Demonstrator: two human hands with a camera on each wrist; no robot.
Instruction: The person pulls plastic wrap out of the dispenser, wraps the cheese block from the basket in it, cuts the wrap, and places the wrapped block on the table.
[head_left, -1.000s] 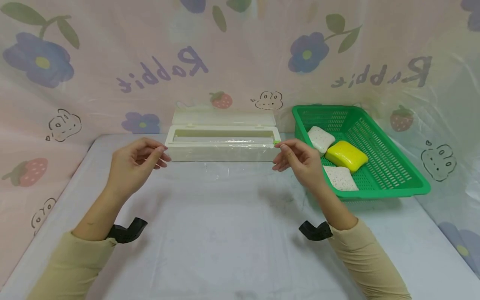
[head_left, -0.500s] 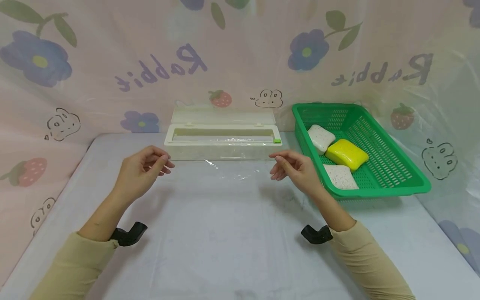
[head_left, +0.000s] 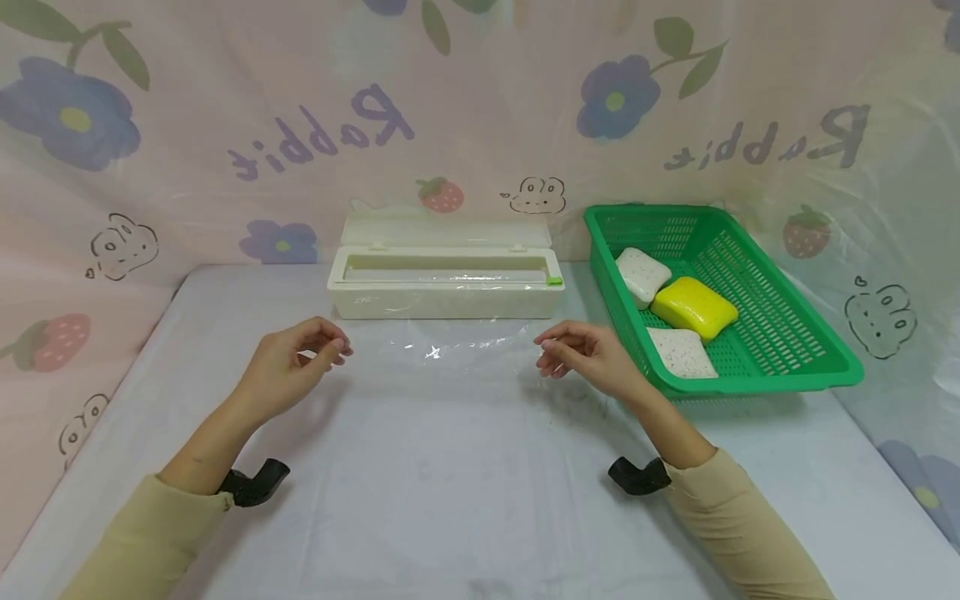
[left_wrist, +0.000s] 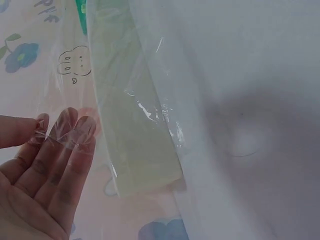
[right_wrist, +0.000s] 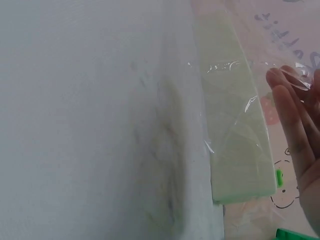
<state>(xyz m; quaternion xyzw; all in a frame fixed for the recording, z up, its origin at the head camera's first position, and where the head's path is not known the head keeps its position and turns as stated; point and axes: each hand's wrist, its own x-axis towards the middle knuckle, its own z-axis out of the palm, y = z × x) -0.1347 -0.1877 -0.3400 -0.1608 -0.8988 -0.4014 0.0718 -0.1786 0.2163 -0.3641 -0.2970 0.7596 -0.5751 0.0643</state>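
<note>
A clear sheet of cling film (head_left: 450, 348) stretches from a white dispenser box (head_left: 446, 302) toward the person, showing mainly by its glints. My left hand (head_left: 296, 367) pinches one corner of the film between thumb and index finger; the left wrist view shows the film (left_wrist: 65, 132) draped over the other fingers. At the opposite corner my right hand (head_left: 588, 358) pinches the film too, its thumb partly out of frame in the right wrist view. The box lid (head_left: 446, 229) stands raised at the back, and a green slider (head_left: 554, 281) sits at the right end of the cutting edge.
To the right stands a green plastic basket (head_left: 787, 333) holding two speckled white blocks (head_left: 681, 354) and a yellow sponge-like block (head_left: 695, 309). Behind the white-covered table (head_left: 450, 492) hangs a printed curtain (head_left: 480, 108).
Both hands have drawn back from the box toward the person, pulling a longer stretch of cling film out. The green slider, earlier beside the right fingertips, is now apart from them.
</note>
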